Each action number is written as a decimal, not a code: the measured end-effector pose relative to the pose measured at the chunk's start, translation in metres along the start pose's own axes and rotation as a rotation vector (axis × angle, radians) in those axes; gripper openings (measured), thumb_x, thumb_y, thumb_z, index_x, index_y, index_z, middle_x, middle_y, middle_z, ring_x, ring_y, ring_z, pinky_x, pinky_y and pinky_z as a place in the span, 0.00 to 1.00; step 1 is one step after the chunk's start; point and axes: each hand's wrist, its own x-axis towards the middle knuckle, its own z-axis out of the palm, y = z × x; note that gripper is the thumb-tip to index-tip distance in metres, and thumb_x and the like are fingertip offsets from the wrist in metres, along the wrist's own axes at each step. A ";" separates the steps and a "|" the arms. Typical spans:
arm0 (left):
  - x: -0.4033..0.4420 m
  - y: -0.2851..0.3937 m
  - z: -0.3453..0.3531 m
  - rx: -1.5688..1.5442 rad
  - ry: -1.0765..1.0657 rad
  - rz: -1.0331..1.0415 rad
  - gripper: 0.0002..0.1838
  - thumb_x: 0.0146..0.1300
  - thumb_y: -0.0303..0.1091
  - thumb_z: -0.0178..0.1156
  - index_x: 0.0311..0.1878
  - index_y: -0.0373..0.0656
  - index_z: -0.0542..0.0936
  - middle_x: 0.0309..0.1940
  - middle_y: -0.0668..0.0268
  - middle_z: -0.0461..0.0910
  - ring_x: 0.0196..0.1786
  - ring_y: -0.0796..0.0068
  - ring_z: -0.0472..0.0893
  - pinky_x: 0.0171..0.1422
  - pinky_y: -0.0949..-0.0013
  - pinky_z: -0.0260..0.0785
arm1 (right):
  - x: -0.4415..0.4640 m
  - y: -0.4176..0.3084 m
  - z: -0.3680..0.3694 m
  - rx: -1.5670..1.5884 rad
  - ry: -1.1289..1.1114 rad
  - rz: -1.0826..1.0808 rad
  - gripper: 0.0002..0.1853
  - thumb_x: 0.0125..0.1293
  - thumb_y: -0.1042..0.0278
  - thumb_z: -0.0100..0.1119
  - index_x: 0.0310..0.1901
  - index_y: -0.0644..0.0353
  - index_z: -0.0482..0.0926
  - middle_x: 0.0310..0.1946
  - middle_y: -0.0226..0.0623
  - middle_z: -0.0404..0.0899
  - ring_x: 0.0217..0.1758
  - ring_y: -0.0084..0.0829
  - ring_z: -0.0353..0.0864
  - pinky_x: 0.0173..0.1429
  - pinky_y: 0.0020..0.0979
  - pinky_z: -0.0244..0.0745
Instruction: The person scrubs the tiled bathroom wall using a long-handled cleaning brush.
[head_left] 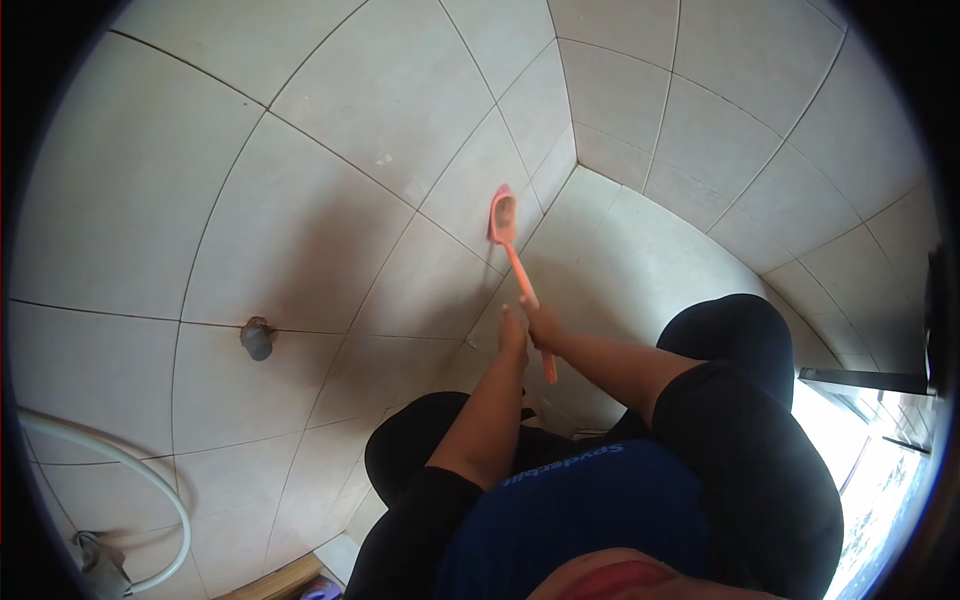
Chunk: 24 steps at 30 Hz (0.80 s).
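An orange long-handled brush (506, 218) has its head against the tiled wall, near the corner where the walls meet the floor. Its handle slants down toward me. My right hand (543, 326) is closed around the lower part of the handle. Just to the left of the handle, my left hand (513, 332) is raised with its fingers extended upward, close beside the right hand and not wrapped round the handle.
A capped pipe stub (257, 339) sticks out of the tiled wall (330, 220) at the left. A white hose (165, 480) curves at the lower left. Bright light enters at the right, beside a dark bar (865, 381).
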 end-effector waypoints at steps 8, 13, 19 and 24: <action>-0.015 0.009 0.011 0.133 -0.043 0.006 0.34 0.62 0.59 0.31 0.61 0.39 0.56 0.55 0.55 0.65 0.56 0.66 0.65 0.63 0.63 0.48 | 0.054 -0.093 -0.081 0.437 -0.008 -0.078 0.36 0.56 0.31 0.33 0.19 0.64 0.67 0.15 0.47 0.69 0.15 0.34 0.74 0.19 0.38 0.68; -0.012 0.007 0.012 0.008 -0.033 0.083 0.34 0.62 0.59 0.30 0.60 0.39 0.58 0.53 0.57 0.66 0.55 0.67 0.66 0.62 0.61 0.49 | 0.037 -0.031 -0.010 -0.096 0.368 -0.346 0.38 0.57 0.32 0.34 0.30 0.69 0.73 0.21 0.53 0.73 0.26 0.40 0.77 0.29 0.41 0.71; -0.019 0.017 0.004 -0.122 0.098 0.044 0.34 0.62 0.60 0.26 0.57 0.42 0.64 0.48 0.61 0.71 0.52 0.71 0.68 0.59 0.65 0.50 | -0.005 -0.040 -0.012 -0.024 0.206 -0.314 0.36 0.60 0.36 0.34 0.35 0.72 0.72 0.21 0.53 0.74 0.30 0.43 0.77 0.34 0.43 0.70; -0.023 0.015 0.007 -0.031 0.005 0.072 0.34 0.62 0.60 0.25 0.56 0.41 0.65 0.47 0.62 0.72 0.51 0.71 0.68 0.58 0.66 0.50 | 0.017 -0.134 -0.083 0.312 0.056 -0.201 0.34 0.60 0.38 0.34 0.30 0.70 0.70 0.19 0.51 0.74 0.28 0.46 0.76 0.30 0.43 0.70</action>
